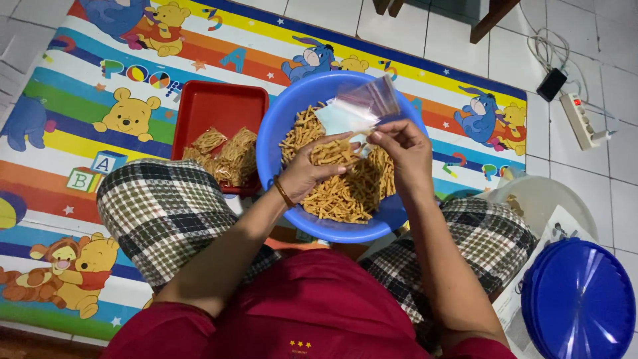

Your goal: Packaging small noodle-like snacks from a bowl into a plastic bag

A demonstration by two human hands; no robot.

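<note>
A blue round basin [279, 126] full of orange-brown snack sticks [345, 193] rests between my knees. My left hand [309, 169] is cupped over the basin, holding a bunch of sticks. Above it my right hand [402, 146] pinches the mouth of a small clear plastic bag [359, 106], which sticks up over the basin's far side. The two hands nearly touch at the bag's opening.
A red square tray [219, 106] with filled bags of sticks [226, 156] lies left of the basin on a striped cartoon mat [80, 100]. A blue round lid [578, 299] and a clear container [545, 199] sit at right. A power strip [581, 119] lies on white tiles.
</note>
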